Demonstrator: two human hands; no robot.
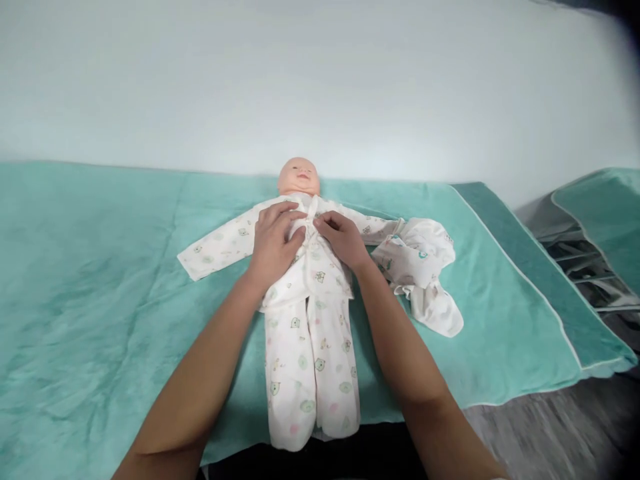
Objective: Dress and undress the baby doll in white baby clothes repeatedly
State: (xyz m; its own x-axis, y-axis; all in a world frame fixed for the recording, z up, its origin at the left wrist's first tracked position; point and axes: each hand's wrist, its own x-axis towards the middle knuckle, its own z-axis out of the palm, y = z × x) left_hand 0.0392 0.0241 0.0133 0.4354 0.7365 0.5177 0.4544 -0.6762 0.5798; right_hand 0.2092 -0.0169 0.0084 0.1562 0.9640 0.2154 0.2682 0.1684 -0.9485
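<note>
A baby doll [299, 176] lies on its back on a teal sheet [100, 280], dressed in a white printed top [320, 267] and matching trousers [310, 360]. My left hand [274, 241] rests on the doll's chest, its fingers curled on the top's front edge. My right hand [343, 239] is beside it, fingers pinched on the top's opening near the neck tie. The doll's sleeves spread out to both sides.
A crumpled white printed garment [425, 267] lies to the right of the doll. A white wall rises behind the bed. A second teal-covered bed [605, 213] stands at the far right, with a gap and grey floor between.
</note>
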